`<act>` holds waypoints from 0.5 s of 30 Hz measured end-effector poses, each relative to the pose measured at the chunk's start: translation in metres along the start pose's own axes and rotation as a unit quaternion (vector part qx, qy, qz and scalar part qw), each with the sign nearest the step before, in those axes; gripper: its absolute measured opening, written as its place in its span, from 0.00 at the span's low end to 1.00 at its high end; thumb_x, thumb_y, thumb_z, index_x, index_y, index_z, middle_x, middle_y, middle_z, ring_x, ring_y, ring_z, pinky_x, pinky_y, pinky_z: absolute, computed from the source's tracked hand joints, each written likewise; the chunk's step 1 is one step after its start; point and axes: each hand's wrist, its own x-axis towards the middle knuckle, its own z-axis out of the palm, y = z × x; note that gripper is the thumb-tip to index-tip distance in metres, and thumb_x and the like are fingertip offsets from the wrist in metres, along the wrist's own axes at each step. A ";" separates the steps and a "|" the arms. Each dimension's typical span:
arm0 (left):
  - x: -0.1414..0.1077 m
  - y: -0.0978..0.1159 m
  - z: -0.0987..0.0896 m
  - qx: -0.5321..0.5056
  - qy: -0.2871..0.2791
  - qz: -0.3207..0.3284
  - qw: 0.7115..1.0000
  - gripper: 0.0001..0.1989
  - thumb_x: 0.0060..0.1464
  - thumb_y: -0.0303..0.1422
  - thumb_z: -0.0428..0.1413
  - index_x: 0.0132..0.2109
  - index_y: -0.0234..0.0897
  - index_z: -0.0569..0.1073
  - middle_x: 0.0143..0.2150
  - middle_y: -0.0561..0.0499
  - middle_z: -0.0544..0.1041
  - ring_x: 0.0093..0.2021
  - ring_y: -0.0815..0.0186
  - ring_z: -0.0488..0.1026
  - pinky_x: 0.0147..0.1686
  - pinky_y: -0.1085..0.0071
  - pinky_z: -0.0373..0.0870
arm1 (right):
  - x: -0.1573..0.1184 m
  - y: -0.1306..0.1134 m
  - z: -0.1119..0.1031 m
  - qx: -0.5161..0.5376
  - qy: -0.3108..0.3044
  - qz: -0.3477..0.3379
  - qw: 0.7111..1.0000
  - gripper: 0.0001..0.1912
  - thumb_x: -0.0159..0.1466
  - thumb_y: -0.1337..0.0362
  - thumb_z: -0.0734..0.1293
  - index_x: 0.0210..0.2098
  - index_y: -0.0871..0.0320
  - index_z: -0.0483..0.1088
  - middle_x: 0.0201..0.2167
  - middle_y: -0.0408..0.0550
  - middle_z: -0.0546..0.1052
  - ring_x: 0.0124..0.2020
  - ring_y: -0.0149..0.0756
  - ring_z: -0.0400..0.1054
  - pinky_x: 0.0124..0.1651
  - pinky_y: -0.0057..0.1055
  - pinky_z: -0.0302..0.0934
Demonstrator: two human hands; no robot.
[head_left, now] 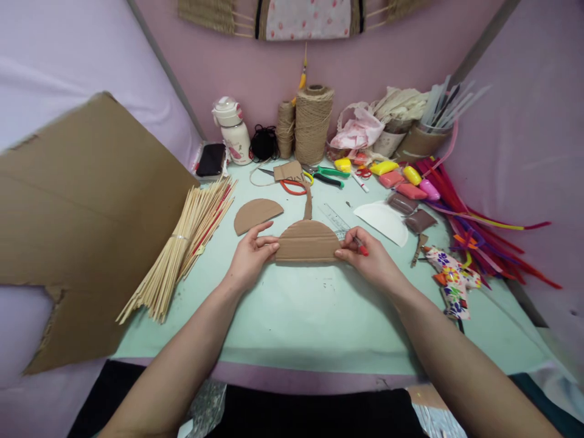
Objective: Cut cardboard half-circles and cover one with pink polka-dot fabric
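Holding a cardboard half-disc [308, 242] by its two ends, over the middle of the desk [319, 331].
The left hand [249, 255] has its grip closed on the left end, thumb on the near face; the right hand [371, 258] has its grip closed on the right end, with a red-tipped pen [364, 250] also tucked among its fingers. The half-disc's straight edge faces near, its curve far; whether it touches the desk, I cannot tell. Far and left of it lies a brown semicircle [258, 216], a white semicircle [383, 223] sits to the right, and a clear ruler [334, 217] lies just beyond the right hand. Sticks [171, 255] lie bundled at left.
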 end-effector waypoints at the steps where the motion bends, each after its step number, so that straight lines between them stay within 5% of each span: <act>1: 0.000 0.000 0.000 -0.001 0.001 0.003 1.000 0.35 0.38 0.33 0.68 0.56 0.36 0.68 0.33 0.53 0.78 0.30 0.71 0.72 0.32 0.73 0.66 | 0.000 0.000 0.000 -0.002 0.000 -0.006 1.000 0.14 0.52 0.59 0.71 0.30 0.54 0.61 0.30 0.41 0.71 0.30 0.34 0.65 0.33 0.31 0.60; 10: -0.002 -0.003 -0.001 0.005 0.004 0.014 1.000 0.31 0.36 0.33 0.68 0.51 0.36 0.71 0.32 0.53 0.77 0.28 0.70 0.71 0.29 0.73 0.65 | 0.003 -0.006 -0.002 0.075 0.099 -0.066 0.990 0.19 0.58 0.48 0.69 0.31 0.52 0.56 0.32 0.47 0.79 0.35 0.42 0.75 0.37 0.38 0.67; 15: -0.002 -0.002 -0.001 0.005 0.007 0.021 1.000 0.30 0.35 0.33 0.68 0.49 0.36 0.71 0.32 0.53 0.77 0.30 0.69 0.73 0.32 0.72 0.67 | 0.007 -0.003 -0.004 -0.009 0.193 -0.110 0.975 0.18 0.59 0.49 0.68 0.31 0.52 0.57 0.34 0.49 0.80 0.36 0.42 0.75 0.39 0.39 0.66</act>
